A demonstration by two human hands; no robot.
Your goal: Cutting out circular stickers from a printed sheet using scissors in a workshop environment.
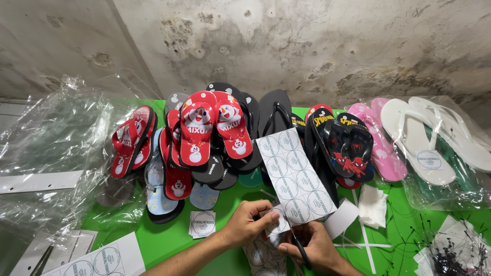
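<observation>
I pinch the white paper sheet of round printed labels (295, 176) at its lower edge with my left hand (249, 223), above the green table (169, 240). My right hand (314, 248) is closed around black-handled scissors (300, 250) just beneath the sheet; red snowman-print rubber flip-flops (204, 128) are piled behind

Pretty evenly lit, soft light from above, nothing blown out. The plastic bags (56, 138) on the left catch a lot of white glare and sheen, same with the wrap over the white sandals (429, 138) far right. Shadows are weak, just some dark under the sandal pile and under the hands near the bottom. Colours pop hard on the green table (169, 240). Wide lens bends the edges a bit. Focus is decent, only the sticker print goes mushy.
</observation>
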